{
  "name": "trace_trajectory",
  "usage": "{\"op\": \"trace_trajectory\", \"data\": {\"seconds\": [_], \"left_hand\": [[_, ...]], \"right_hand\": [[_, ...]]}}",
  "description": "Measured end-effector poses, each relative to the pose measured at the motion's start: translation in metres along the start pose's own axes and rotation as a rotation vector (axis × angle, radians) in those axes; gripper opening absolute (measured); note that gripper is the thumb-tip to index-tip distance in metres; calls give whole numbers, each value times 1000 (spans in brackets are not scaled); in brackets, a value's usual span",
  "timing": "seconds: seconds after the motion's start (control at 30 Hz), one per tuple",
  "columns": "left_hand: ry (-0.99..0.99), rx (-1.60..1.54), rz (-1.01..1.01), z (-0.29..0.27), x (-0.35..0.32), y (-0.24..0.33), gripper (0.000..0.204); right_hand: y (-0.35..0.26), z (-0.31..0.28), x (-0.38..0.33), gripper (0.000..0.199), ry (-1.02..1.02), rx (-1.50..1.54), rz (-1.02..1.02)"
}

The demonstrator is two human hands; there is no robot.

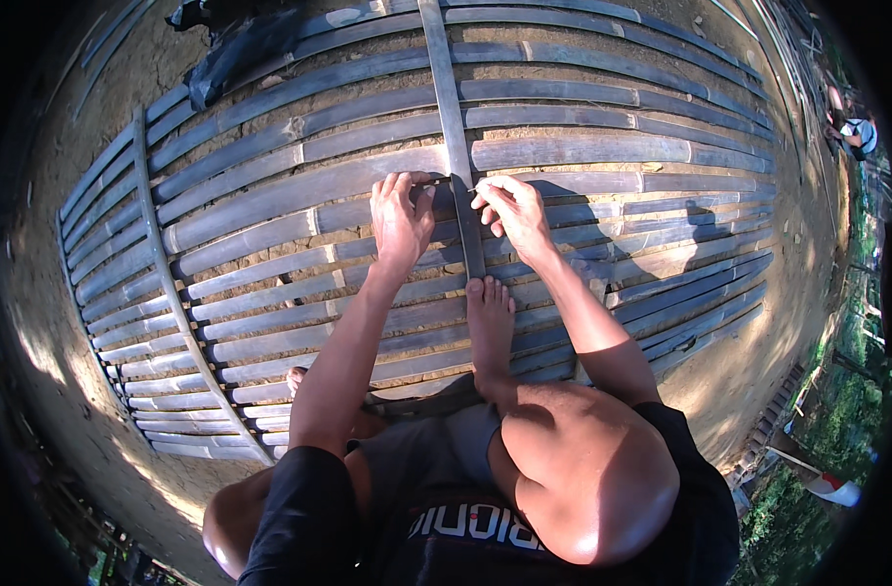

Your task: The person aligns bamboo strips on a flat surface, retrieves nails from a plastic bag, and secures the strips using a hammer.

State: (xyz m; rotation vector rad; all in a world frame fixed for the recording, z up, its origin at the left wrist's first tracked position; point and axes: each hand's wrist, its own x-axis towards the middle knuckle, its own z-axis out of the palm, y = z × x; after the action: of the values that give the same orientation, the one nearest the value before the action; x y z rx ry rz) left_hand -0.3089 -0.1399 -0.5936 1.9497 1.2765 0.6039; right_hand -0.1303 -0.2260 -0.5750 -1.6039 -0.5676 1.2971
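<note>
A long bamboo cross strip (450, 117) lies across a panel of split bamboo slats (241, 210) set side by side with gaps. Just left of that strip, my left hand (404, 223) is closed, thumb and forefinger together near a slat. My right hand (516, 213) pinches just right of the strip, its other fingers curled. Something thin and dark shows at the fingertips of both hands, too small to name. My bare foot (490, 327) rests at the near end of the cross strip.
Another cross strip (158, 244) runs over the slats at the left. A crumpled black plastic sheet (241, 59) lies at the far left edge of the panel. Brown bare ground (797, 244) surrounds it. A person (856, 135) is at the far right, near green plants.
</note>
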Motion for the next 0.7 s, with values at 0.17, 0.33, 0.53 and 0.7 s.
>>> {"op": "trace_trajectory", "data": {"seconds": [0.17,0.33,0.53,0.7], "left_hand": [[-201,-208,24,8,8,33,12],[-309,-320,-29,19,-2,37,14],[-417,-349,50,33,-24,20,15],[-223,-330,84,32,-20,17,16]], "right_hand": [[-2,2,-4,14,27,-162,-50],[11,-4,-17,13,61,-248,-52],[31,-4,-42,13,37,-163,38],[38,8,-50,15,151,-100,1]]}}
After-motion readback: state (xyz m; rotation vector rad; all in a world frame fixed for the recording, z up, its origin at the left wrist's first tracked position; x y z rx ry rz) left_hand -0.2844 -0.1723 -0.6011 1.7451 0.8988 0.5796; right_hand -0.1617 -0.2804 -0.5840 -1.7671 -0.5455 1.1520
